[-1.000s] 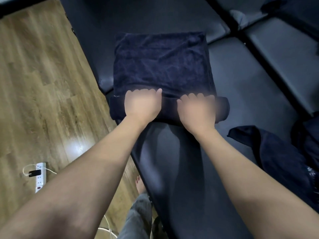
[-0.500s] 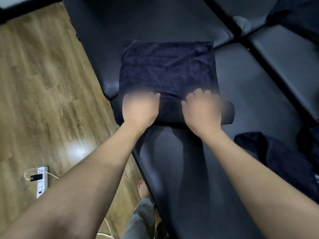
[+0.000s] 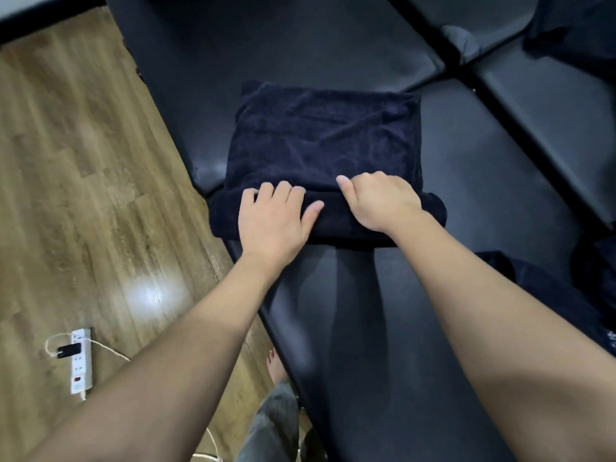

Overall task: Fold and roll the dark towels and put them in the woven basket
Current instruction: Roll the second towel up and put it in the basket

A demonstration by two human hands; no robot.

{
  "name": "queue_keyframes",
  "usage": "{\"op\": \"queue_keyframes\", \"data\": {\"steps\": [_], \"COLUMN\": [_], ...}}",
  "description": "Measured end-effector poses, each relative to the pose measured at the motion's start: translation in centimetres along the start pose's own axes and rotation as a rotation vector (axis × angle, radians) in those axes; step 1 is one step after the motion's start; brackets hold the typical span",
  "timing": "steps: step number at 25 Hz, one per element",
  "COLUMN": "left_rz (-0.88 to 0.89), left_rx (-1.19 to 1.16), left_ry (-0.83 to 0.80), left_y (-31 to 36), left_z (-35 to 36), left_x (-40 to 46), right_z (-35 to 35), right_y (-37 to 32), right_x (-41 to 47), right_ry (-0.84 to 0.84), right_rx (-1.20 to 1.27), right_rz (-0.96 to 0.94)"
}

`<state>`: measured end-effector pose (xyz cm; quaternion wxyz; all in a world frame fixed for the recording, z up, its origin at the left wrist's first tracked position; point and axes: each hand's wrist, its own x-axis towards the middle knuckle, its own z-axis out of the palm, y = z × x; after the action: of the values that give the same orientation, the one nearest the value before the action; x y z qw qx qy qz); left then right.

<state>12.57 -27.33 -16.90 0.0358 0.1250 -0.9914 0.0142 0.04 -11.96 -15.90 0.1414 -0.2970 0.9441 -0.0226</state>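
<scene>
At the lower left of the frame a white power strip [image 3: 81, 361] is lying on the wooden floor [image 3: 83, 181] with a dark plug in it and a pale cord trailing off toward the bottom edge. Right of it, near the bottom centre, a bare foot [image 3: 276, 367] is showing beside the edge of the black padded bench [image 3: 360, 345]. In the middle of the frame the dark towel [image 3: 325, 141] is lying on that bench, its far part spread flat and its near edge wound into a thick roll running across the picture. The left hand [image 3: 274, 221] is resting on the left part of the roll, its grip curling over the top with the thumb pointing right. Just beside it, the right hand [image 3: 381, 200] is curling its grip over the right part of the roll, knuckles bent. At the right edge of the frame another dark cloth [image 3: 546, 288] is lying crumpled on the bench, well apart from the roll.
</scene>
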Motion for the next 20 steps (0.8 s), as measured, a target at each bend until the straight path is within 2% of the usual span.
{"op": "queue_keyframes", "data": {"steps": [1, 4, 6, 9, 12, 14, 17, 18, 20], "left_rz": [-0.001, -0.003, 0.003, 0.007, 0.049, 0.104, 0.096, 0.105, 0.14], "left_rx": [0.017, 0.057, 0.059, 0.046, -0.003, -0.019, -0.002, 0.014, 0.006], "left_ry": [-0.012, -0.095, -0.198, -0.231, -0.007, 0.074, 0.03, -0.012, -0.108], "left_y": [0.0, -0.2, -0.5, -0.4, -0.3, -0.1, -0.4, -0.4, -0.8], "left_z": [-0.2, -0.5, -0.5, -0.6, -0.7, -0.1, 0.0, -0.1, -0.1], "left_x": [1.0, 3.8, 5.5, 6.5, 3.7, 2.0, 5.0, 6.5, 9.1], "right_z": [-0.1, 0.7, 2.1, 2.1, 0.9, 0.4, -0.5, -0.5, 0.0], "right_y": [-0.1, -1.4, -2.3, -2.4, -2.0, -1.2, -0.7, -0.8, -1.6], "right_x": [0.0, -2.6, -4.1, -3.2, -1.3, 0.5, 2.7, 2.8, 1.8], "right_ry": [0.004, 0.31, 0.412, 0.403, 0.265, 0.158, -0.001, 0.025, 0.214], "right_rx": [0.003, -0.145, -0.185, -0.154, -0.159, -0.105, 0.063, 0.05, -0.061], "right_rz": [0.011, 0.033, 0.05, 0.11, 0.11, 0.088, 0.127, 0.164, 0.209]}}
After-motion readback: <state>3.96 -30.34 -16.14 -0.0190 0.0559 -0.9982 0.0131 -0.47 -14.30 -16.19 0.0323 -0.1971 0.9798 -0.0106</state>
